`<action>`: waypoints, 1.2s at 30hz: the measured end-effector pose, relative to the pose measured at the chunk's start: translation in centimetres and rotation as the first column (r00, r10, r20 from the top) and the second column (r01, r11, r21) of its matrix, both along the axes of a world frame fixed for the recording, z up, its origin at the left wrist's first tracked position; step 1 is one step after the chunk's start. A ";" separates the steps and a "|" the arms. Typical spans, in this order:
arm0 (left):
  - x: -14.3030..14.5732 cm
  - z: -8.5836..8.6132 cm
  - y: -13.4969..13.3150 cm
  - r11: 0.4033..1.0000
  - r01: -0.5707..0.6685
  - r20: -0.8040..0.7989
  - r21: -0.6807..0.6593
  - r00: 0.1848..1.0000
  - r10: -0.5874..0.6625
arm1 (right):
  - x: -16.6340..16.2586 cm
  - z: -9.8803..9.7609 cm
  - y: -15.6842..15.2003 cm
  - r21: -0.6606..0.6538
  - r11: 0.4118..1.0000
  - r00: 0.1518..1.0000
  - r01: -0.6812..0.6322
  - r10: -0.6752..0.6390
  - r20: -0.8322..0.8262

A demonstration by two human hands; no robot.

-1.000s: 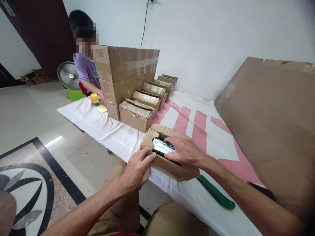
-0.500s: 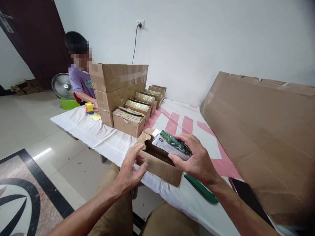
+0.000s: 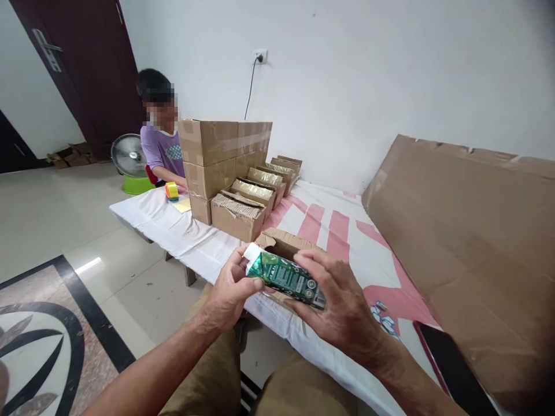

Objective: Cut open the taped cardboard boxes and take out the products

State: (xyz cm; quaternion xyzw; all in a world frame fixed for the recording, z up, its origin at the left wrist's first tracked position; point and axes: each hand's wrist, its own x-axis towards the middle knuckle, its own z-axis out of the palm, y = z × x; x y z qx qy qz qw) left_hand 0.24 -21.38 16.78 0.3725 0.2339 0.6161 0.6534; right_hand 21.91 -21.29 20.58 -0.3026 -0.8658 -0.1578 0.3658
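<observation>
Both my hands hold a small green and white product box (image 3: 284,277) in the air in front of me. My left hand (image 3: 228,292) pinches its left end with thumb and fingers. My right hand (image 3: 338,303) wraps around its right end from below. Just behind it, an open brown carton (image 3: 284,242) sits at the near edge of the white and pink covered table (image 3: 195,234); its inside is hidden.
Stacked and open cartons (image 3: 236,173) stand further along the table. Beyond them sits another person in a purple shirt (image 3: 162,147), with a tape roll (image 3: 171,190) close by. A large cardboard sheet (image 3: 468,231) leans at right, a dark phone (image 3: 455,370) below it. A fan (image 3: 126,156) stands on the floor.
My right hand lifted the green and white box out of the carton and brought it toward me. My left hand left the carton's edge and took hold of the box's left end.
</observation>
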 end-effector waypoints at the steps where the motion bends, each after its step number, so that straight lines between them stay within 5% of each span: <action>1: -0.3 0.1 0.0 1.000 -0.005 0.012 -0.009 1.000 0.005 | 0.2 0.1 0.0 -0.073 0.997 1.000 0.005 -0.006 -0.015; 4: -1.4 0.0 0.0 0.999 -0.007 0.026 -0.038 1.000 0.008 | 0.3 0.0 -0.2 -0.248 0.969 1.000 0.003 -0.004 -0.005; 7: -3.1 -0.6 -0.2 0.994 -0.021 0.028 -0.110 0.999 0.024 | -1.5 -1.3 -0.2 -0.235 0.972 1.000 -0.011 0.013 0.010; 12: -7.5 -2.7 0.3 0.923 -0.165 0.047 -0.348 0.980 0.193 | -8.1 -5.7 1.5 -0.230 0.973 0.991 -0.031 0.001 -0.131; 21: -14.3 -7.2 4.5 0.789 -0.369 -0.013 -0.491 0.909 0.417 | -18.1 -13.8 7.8 -0.431 0.900 0.974 -0.063 -0.039 -0.223; 30: -15.0 -10.4 14.3 0.754 -0.357 -0.220 -0.551 0.934 0.282 | -19.9 -20.0 14.7 -0.437 0.897 0.910 0.065 -0.233 -0.343; 36: -12.9 -11.6 22.4 0.742 -0.331 -0.326 -0.583 0.932 0.160 | -19.4 -21.6 21.4 -0.466 0.873 0.846 0.146 -0.355 -0.398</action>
